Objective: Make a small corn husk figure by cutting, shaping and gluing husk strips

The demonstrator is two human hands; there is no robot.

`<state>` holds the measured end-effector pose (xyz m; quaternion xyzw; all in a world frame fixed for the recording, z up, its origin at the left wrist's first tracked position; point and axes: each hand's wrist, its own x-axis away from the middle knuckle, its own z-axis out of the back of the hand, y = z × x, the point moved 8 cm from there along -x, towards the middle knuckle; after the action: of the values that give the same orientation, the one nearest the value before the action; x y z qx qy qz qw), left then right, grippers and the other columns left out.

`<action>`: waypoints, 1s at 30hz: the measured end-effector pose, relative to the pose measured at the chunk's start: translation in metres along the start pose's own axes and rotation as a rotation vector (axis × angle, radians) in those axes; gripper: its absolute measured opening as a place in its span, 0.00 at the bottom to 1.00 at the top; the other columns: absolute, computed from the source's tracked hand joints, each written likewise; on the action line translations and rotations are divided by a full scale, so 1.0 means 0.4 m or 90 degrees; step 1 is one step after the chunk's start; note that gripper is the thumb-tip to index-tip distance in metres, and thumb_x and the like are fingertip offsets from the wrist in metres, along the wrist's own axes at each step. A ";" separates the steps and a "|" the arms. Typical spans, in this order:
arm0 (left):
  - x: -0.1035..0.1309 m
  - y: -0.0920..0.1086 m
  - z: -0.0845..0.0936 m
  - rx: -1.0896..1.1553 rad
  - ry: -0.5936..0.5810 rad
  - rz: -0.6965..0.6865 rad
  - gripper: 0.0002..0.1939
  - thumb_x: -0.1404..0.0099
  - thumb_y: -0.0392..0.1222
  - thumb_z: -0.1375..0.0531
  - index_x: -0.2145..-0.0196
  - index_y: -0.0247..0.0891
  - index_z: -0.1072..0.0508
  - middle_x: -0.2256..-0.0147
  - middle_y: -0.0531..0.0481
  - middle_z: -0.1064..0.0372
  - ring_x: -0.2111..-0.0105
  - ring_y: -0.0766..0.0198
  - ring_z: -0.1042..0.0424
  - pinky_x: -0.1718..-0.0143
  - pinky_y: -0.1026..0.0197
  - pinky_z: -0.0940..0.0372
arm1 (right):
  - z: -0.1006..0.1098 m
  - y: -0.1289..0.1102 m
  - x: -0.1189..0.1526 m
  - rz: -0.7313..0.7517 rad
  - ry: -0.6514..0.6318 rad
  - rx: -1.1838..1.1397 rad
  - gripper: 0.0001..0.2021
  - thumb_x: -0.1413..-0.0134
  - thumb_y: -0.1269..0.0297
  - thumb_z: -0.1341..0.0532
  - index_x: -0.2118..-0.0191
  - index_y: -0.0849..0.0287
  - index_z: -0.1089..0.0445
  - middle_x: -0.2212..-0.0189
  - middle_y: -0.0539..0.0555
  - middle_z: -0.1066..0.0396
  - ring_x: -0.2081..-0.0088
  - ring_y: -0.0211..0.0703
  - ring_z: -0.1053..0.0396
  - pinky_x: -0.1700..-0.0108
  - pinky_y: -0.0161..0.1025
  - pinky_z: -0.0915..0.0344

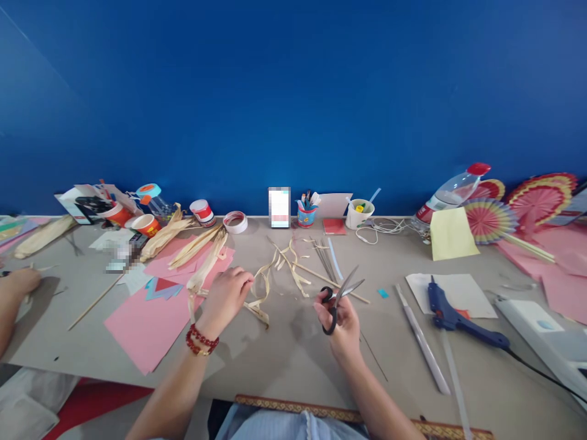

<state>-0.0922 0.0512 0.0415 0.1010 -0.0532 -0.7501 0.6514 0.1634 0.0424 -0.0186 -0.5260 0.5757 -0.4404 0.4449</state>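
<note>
My right hand (342, 324) grips black-handled scissors (342, 294), fingers in the loops, the blades apart and pointing up to the right. My left hand (227, 299), a red bead bracelet on its wrist, is closed with the fingertips turned down; what they hold, if anything, is hidden. Close behind that hand lies a dry corn husk (208, 266), partly covered by it. Torn husk strips (262, 281) curl on the table just to its right. Farther back, more strips (293, 275) lie by a thin stick (330, 282).
Pink paper sheets (142, 333) lie at left. At right are a white pen-like tool (424, 342), a blue glue gun (458, 321) with its cord, and paper fans (490, 220). Cups, tape (235, 222) and a phone (279, 208) line the wall. Another person's hand (22, 281) is far left.
</note>
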 end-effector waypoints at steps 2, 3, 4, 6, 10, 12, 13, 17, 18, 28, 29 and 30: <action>0.007 0.002 -0.020 -0.016 -0.053 -0.030 0.12 0.30 0.36 0.49 0.59 0.43 0.25 0.63 0.48 0.29 0.62 0.59 0.29 0.60 0.57 0.40 | -0.002 0.001 0.001 -0.006 -0.001 -0.009 0.13 0.53 0.61 0.31 0.62 0.56 0.31 0.73 0.49 0.29 0.75 0.37 0.36 0.74 0.33 0.40; 0.008 0.004 -0.032 -0.023 -0.080 -0.045 0.13 0.31 0.34 0.48 0.58 0.43 0.25 0.62 0.48 0.30 0.62 0.59 0.30 0.60 0.57 0.39 | -0.004 0.000 0.002 -0.009 -0.003 -0.012 0.13 0.54 0.62 0.30 0.63 0.56 0.31 0.72 0.49 0.29 0.75 0.37 0.36 0.74 0.33 0.39; 0.008 0.005 -0.044 -0.031 -0.104 -0.060 0.14 0.32 0.31 0.48 0.57 0.44 0.25 0.62 0.48 0.30 0.61 0.59 0.30 0.60 0.58 0.39 | -0.007 -0.001 0.003 -0.014 -0.007 -0.015 0.13 0.54 0.62 0.30 0.63 0.56 0.31 0.72 0.49 0.29 0.74 0.37 0.36 0.73 0.33 0.39; 0.004 0.008 -0.064 -0.050 -0.137 -0.087 0.16 0.36 0.27 0.48 0.59 0.43 0.25 0.61 0.48 0.31 0.60 0.58 0.31 0.59 0.57 0.39 | -0.013 -0.003 0.004 -0.025 -0.016 -0.022 0.14 0.56 0.62 0.29 0.63 0.56 0.30 0.72 0.50 0.29 0.74 0.37 0.36 0.73 0.33 0.39; -0.008 0.007 -0.072 -0.062 -0.149 -0.121 0.13 0.38 0.26 0.48 0.68 0.40 0.27 0.63 0.47 0.33 0.62 0.58 0.32 0.61 0.57 0.37 | -0.016 -0.013 0.004 -0.033 -0.014 -0.021 0.14 0.57 0.61 0.29 0.64 0.56 0.30 0.72 0.50 0.29 0.74 0.38 0.36 0.73 0.33 0.38; -0.015 0.001 -0.051 -0.023 -0.137 -0.125 0.13 0.37 0.28 0.49 0.69 0.39 0.28 0.63 0.47 0.33 0.63 0.58 0.31 0.61 0.58 0.36 | -0.015 -0.019 0.003 -0.029 -0.010 -0.008 0.14 0.57 0.60 0.29 0.64 0.56 0.30 0.72 0.50 0.29 0.74 0.38 0.36 0.72 0.34 0.38; -0.018 -0.004 -0.033 0.006 -0.122 -0.121 0.13 0.36 0.29 0.49 0.69 0.40 0.28 0.62 0.47 0.33 0.62 0.59 0.31 0.61 0.58 0.36 | -0.015 -0.020 0.002 -0.029 -0.009 -0.001 0.14 0.56 0.60 0.29 0.64 0.56 0.30 0.72 0.50 0.30 0.74 0.39 0.36 0.72 0.34 0.37; -0.030 -0.032 0.066 0.148 -0.011 -0.056 0.11 0.31 0.39 0.49 0.65 0.41 0.26 0.56 0.47 0.32 0.59 0.60 0.30 0.59 0.59 0.34 | -0.018 -0.021 0.001 -0.034 -0.015 0.009 0.13 0.55 0.58 0.30 0.64 0.57 0.30 0.73 0.50 0.30 0.74 0.39 0.36 0.71 0.35 0.37; -0.030 -0.035 0.088 0.189 0.020 -0.041 0.10 0.31 0.41 0.48 0.64 0.41 0.26 0.55 0.47 0.31 0.57 0.59 0.30 0.60 0.60 0.33 | -0.020 -0.020 0.001 -0.036 -0.019 0.010 0.13 0.55 0.58 0.30 0.64 0.57 0.30 0.73 0.50 0.30 0.74 0.39 0.36 0.72 0.35 0.37; 0.036 0.162 0.126 0.260 0.082 -0.194 0.11 0.28 0.36 0.49 0.58 0.42 0.26 0.60 0.47 0.28 0.59 0.61 0.29 0.57 0.60 0.35 | -0.013 -0.014 -0.004 -0.027 -0.016 -0.002 0.14 0.50 0.59 0.32 0.59 0.57 0.31 0.68 0.52 0.28 0.76 0.35 0.39 0.75 0.33 0.41; 0.040 0.191 0.116 0.240 0.062 -0.221 0.12 0.28 0.34 0.49 0.57 0.41 0.26 0.60 0.47 0.28 0.60 0.61 0.29 0.58 0.59 0.35 | -0.021 -0.017 -0.004 -0.022 -0.035 0.004 0.14 0.50 0.60 0.33 0.58 0.57 0.31 0.69 0.51 0.29 0.77 0.35 0.41 0.76 0.33 0.42; 0.041 0.215 0.107 0.219 0.055 -0.240 0.13 0.28 0.33 0.50 0.57 0.41 0.26 0.61 0.47 0.29 0.60 0.60 0.30 0.58 0.58 0.35 | -0.029 -0.020 -0.003 -0.016 -0.057 0.014 0.15 0.50 0.60 0.33 0.57 0.57 0.31 0.71 0.50 0.30 0.78 0.34 0.42 0.76 0.33 0.42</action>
<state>-0.0206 0.0202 0.1000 0.2502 -0.1323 -0.8332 0.4751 0.1537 0.0438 -0.0083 -0.5474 0.5437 -0.4279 0.4707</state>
